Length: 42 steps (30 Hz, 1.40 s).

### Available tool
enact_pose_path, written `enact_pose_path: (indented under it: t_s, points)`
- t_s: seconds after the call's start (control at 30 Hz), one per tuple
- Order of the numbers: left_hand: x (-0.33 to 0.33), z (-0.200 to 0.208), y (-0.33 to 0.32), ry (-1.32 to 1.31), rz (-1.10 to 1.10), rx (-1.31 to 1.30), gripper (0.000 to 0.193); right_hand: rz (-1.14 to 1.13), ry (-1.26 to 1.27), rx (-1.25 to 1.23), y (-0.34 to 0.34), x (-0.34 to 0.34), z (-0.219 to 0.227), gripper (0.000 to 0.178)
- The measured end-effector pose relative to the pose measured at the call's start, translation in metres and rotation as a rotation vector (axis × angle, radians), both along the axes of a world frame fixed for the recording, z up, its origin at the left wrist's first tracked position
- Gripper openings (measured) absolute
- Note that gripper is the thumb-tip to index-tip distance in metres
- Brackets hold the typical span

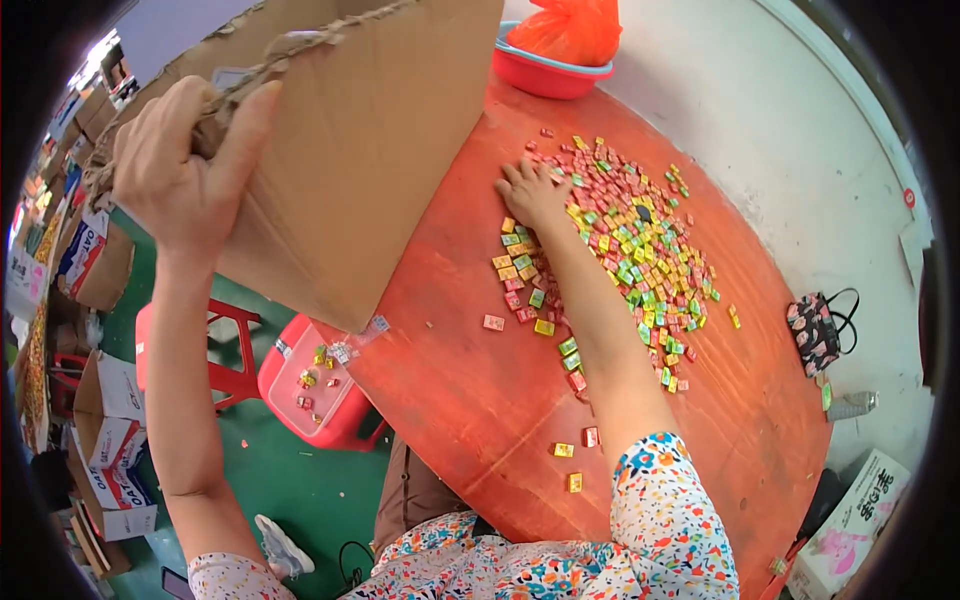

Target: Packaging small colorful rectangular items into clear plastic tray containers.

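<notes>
My left hand (pixel 190 160) grips the torn top edge of a large brown cardboard box (pixel 345 150), thumb on the near face and fingers over the rim. The box is tilted at the left edge of the red table (pixel 455 370); its inside is mostly hidden. My right hand (pixel 535 192) lies with fingers spread at the left side of a wide heap of small wrapped packets (pixel 650 265) in red, yellow and green. Its fingertips touch the table beside the packets, and I see nothing held in it. Several loose packets (pixel 564 450) lie nearer to me.
A red basin (pixel 550 75) with an orange plastic bag (pixel 568 32) stands at the far edge. Left of the table is a red stool (pixel 325 395) with a few packets on it. A black floral bag (pixel 815 335) sits at the right by the white wall. Cartons (pixel 100 260) line the left.
</notes>
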<state>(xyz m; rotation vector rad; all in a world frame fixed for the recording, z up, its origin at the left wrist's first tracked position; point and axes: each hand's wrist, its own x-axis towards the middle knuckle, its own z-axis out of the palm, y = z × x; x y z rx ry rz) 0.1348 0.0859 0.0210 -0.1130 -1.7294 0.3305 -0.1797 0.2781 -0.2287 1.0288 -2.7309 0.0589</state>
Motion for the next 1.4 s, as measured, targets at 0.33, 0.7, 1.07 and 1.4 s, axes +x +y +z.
enact_pose_path:
  t_s: [0.33,0.7,1.07,1.4]
  points:
    - [0.026,-0.126,0.035,-0.111,0.086,0.554,0.117,0.512,0.154,-0.609,0.027,0.013,0.127,0.090]
    - [0.001,-0.240,0.047,-0.086,0.058,0.897,0.144,-0.054,-1.186,-0.948,-0.107,0.094,0.292,0.044]
    - [-0.069,-0.224,-0.023,-0.290,0.006,1.035,0.132,0.349,-0.960,-1.472,-0.103,-0.009,0.229,0.036]
    - [-0.022,-0.228,-0.020,-0.281,-0.275,1.087,0.105,0.533,-1.245,-1.667,0.005,0.069,0.168,0.059]
